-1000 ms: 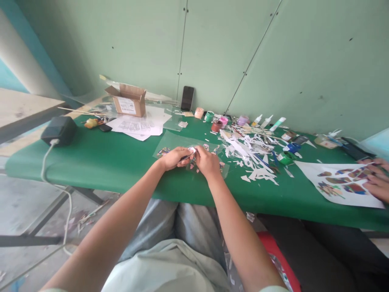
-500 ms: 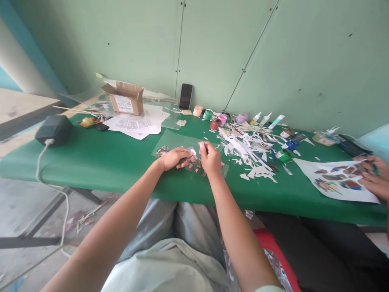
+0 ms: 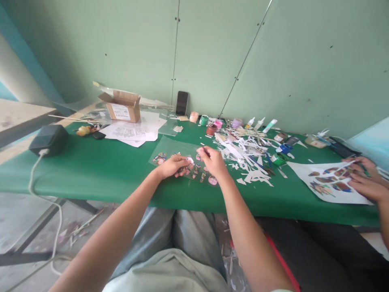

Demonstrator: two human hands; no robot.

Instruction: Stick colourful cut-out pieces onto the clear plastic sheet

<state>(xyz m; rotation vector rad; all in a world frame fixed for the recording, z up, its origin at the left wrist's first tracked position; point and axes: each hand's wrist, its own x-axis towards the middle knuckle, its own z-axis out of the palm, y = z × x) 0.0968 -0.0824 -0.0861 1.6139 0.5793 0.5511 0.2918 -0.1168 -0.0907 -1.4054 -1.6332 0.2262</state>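
Observation:
A clear plastic sheet [image 3: 165,145] lies on the green table before me, with several small colourful cut-out pieces [image 3: 159,158] on it. My left hand [image 3: 172,167] is closed over the sheet's middle, thumb and fingers pinching a small pale cut-out piece [image 3: 190,159]. Just to its right, my right hand [image 3: 214,160] is raised a little above the sheet with its fingertips pressed together. A small whitish bit shows at those fingertips, too small to name. Below the right hand a round pink piece [image 3: 212,180] rests near the sheet's edge.
White paper scraps [image 3: 243,152] pile up to the right, beside paint jars [image 3: 212,129] and glue bottles [image 3: 269,126]. A cardboard box [image 3: 124,107] and printed papers [image 3: 133,132] sit back left; a phone [image 3: 181,103] leans on the wall. Another person's hands [image 3: 366,178] hold a printed sheet [image 3: 304,174] at right.
My right hand has shifted slightly right and away from the left, its fingers turned more to the left. More cut-out pieces show between the hands. The view has tilted slightly.

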